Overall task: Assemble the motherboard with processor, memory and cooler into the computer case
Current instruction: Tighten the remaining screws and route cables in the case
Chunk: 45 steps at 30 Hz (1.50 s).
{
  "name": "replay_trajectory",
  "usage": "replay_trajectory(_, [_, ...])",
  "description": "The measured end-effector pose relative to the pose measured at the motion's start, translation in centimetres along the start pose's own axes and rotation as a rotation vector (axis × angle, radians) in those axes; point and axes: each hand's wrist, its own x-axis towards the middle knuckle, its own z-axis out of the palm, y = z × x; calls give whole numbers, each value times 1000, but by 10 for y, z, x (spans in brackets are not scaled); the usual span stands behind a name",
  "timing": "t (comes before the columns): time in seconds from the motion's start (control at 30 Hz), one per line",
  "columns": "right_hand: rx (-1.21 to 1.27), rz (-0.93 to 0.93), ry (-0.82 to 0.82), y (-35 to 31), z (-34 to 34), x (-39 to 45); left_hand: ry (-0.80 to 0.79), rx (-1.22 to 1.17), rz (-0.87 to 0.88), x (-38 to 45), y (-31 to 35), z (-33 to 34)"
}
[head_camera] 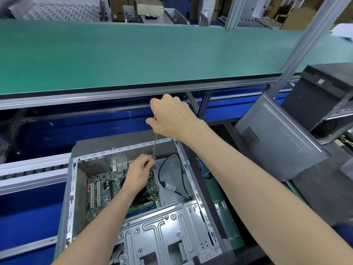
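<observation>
Motherboard (pixel 99 192) sits flat in the bottom of the open computer case (pixel 191 236), and that case is our landmark, lying on its side at the near edge of the line. Beyond the case runs the long green shelf (pixel 133 54), raised on its aluminium frame. Off to the case's right, a grey side panel (pixel 277 146) leans tilted, with a second dark tower (pixel 324 96) behind it. Inside the case, right of the board, a black cable (pixel 179 169) loops across the bare metal floor. Above the case's far wall, the right hand (pixel 172 117) wraps its fingers round the orange handle of a screwdriver (pixel 154 148), shaft pointing down. Down inside, the left hand (pixel 139 173) pinches the shaft near its tip, over the board's far right corner.
</observation>
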Motion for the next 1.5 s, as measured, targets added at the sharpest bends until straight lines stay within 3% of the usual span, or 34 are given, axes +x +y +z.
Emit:
replay_trajectory(0.13, [127,-20,-140,3,-6,2,-3,-3,-8,0,-2,0])
replay_trajectory(0.3, [-29,81,6,5,1,0,-24,15,-12,0,-3,0])
replay_trajectory(0.47, [109,-29,-117,0,-7,3,-22,8,-18,0,-5,-2])
replay_trajectory(0.6, [-85,29,24,-3,-1,4,-3,-61,-51,0,-7,-3])
replay_trajectory(0.77, [111,-43,-126,-2,-8,6,-31,-53,-42,1,-7,-2])
replay_trajectory(1.0, [-88,51,29,2,0,4,-45,-25,-14,0,-8,-1])
replay_trajectory(1.17, [114,-24,-128,8,-9,3,-49,-55,-28,1,-11,-1])
replay_trajectory(1.37, [-76,43,-20,8,-3,2,-48,-65,-34,3,-13,1])
replay_trajectory(1.5, [70,-20,-123,6,-10,6,23,-148,-105,2,-16,-2])
